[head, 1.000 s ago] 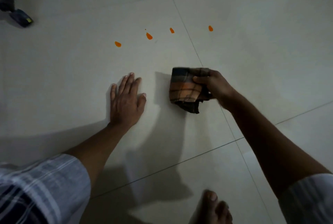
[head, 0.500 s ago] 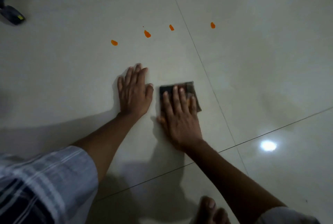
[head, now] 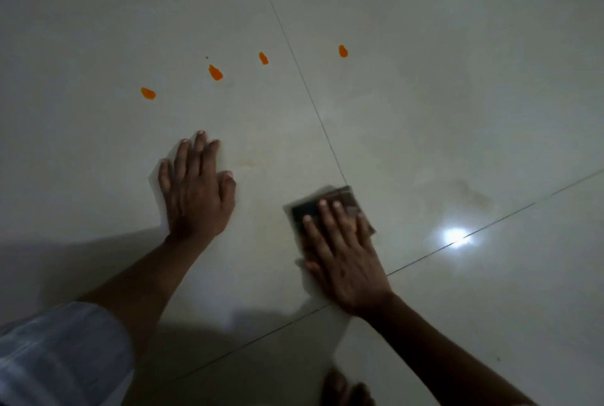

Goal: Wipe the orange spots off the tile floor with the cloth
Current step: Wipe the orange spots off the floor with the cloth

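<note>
Several orange spots lie in a loose row on the pale tile floor (head: 425, 111): a left spot (head: 148, 93), a bigger one (head: 215, 72), a small one (head: 263, 58) and a right one (head: 343, 51) past the grout line. My right hand (head: 340, 252) presses flat on a folded dark checked cloth (head: 340, 201), well below the spots. The cloth's far edge shows beyond my fingertips; the rest is hidden under the hand. My left hand (head: 194, 186) rests flat on the floor, fingers apart, holding nothing, left of the cloth.
Grout lines cross the floor, one running diagonally just right of the cloth. A bright light reflection (head: 456, 237) glares on the tile to the right. A faint brownish smear (head: 470, 191) shows above it. My bare foot (head: 343, 389) is at the bottom edge.
My right hand laid the cloth flat on the floor, then slid it to the right, away from my left hand. The left hand stayed planted.
</note>
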